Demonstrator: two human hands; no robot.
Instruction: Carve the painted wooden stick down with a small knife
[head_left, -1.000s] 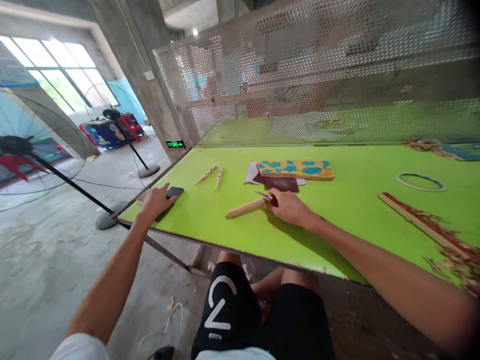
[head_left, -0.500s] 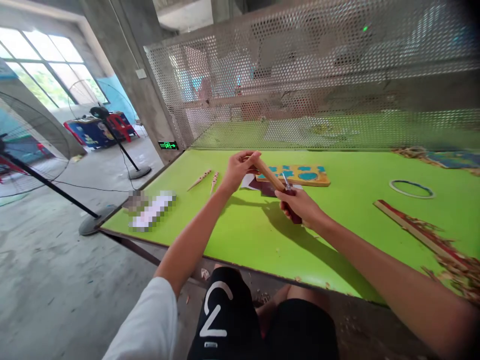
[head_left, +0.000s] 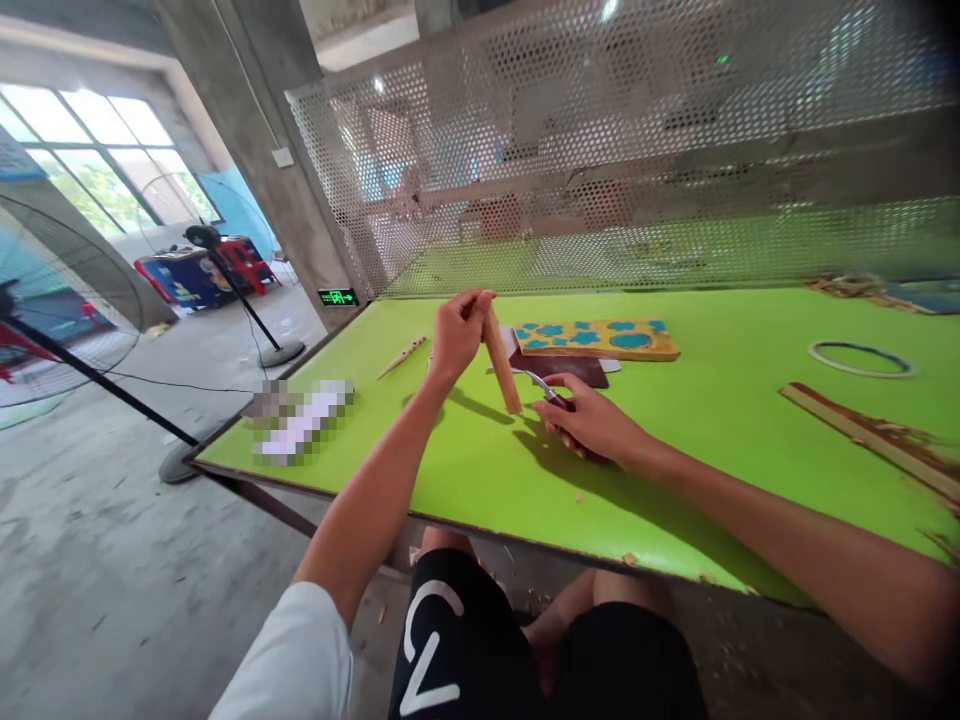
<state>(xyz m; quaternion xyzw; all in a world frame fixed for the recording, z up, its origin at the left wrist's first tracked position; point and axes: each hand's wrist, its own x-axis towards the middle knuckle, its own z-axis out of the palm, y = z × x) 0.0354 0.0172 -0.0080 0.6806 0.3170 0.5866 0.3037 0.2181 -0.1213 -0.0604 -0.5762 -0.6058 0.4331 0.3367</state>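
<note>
My left hand (head_left: pixel 459 332) is closed around the upper end of a wooden stick (head_left: pixel 502 370), which tilts steeply with its lower end at or just above the green table (head_left: pixel 472 470). In my right hand (head_left: pixel 600 425) is a carving knife (head_left: pixel 541 384) with a curved metal blade and a dark red handle, mostly covered by the fingers. Its blade tip points left, close beside the lower part of the stick. Behind them lie a yellow board with blue patches (head_left: pixel 577 338) and a dark brown sheet (head_left: pixel 559 370) over white paper.
A pointed carved stick (head_left: pixel 401 357) lies left of my left hand. To the right are a roll of tape (head_left: pixel 862 358) and a long wood strip (head_left: pixel 862 430) with shavings. A perforated metal screen (head_left: pixel 600 180) closes off the table's back; a fan (head_left: pixel 225 270) stands left.
The stick has swung from slanting toward my right hand to nearly upright. My left hand moved slightly left. The knife has turned, its blade now pointing left instead of up.
</note>
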